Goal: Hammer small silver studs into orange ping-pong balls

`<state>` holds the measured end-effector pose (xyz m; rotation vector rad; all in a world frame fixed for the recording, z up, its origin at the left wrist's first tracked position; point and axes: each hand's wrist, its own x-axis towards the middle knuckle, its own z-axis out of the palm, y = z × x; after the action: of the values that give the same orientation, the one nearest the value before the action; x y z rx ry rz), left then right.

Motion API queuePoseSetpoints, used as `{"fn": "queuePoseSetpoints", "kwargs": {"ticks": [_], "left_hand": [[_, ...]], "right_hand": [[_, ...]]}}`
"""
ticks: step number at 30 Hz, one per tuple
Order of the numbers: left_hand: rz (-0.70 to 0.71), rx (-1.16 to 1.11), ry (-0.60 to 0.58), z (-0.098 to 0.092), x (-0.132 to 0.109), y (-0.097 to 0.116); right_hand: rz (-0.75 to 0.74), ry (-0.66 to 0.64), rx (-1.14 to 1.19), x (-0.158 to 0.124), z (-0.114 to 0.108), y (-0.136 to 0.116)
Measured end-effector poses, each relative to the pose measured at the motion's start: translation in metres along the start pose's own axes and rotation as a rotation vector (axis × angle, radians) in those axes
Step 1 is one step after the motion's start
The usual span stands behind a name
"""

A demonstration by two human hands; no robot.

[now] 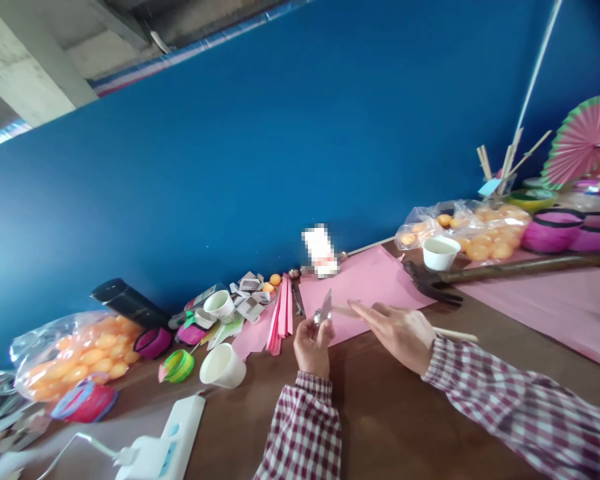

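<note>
My left hand [312, 345] is raised over the brown table [390, 413], fingers pinched on a small shiny metal piece [324, 311] that points upward. My right hand [399, 332] is beside it, fingers closed around a thin wooden stick [455, 333] that runs to the right under the hand. Both sleeves are red and white plaid. A pink paper sheet [370, 280] lies just behind the hands.
A white paper cup [223, 366] lies tipped left of my hands, near a white glue gun [165, 443]. Bags of orange balls sit far left [75, 357] and right [473, 233]. A hammer [445, 280], a white bowl [441, 253], pink paper strips [281, 313] and folded fans [583, 140] are along the blue wall.
</note>
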<state>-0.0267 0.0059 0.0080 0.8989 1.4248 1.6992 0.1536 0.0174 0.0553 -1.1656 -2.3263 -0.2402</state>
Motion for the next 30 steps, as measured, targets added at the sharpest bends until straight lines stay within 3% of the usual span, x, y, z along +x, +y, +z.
{"fn": "queuePoseSetpoints", "kwargs": {"ticks": [5,13,30], "left_hand": [[-0.120,-0.227,0.008,0.006,-0.002,0.002],[-0.157,-0.212,0.003,0.006,-0.002,0.001],[-0.072,-0.135,-0.060,0.006,-0.003,-0.004]], "right_hand": [[0.100,-0.024,-0.028,0.007,-0.002,0.015],[0.328,-0.202,-0.239,0.013,0.028,0.061],[0.268,-0.241,-0.260,0.012,0.041,0.061]]}}
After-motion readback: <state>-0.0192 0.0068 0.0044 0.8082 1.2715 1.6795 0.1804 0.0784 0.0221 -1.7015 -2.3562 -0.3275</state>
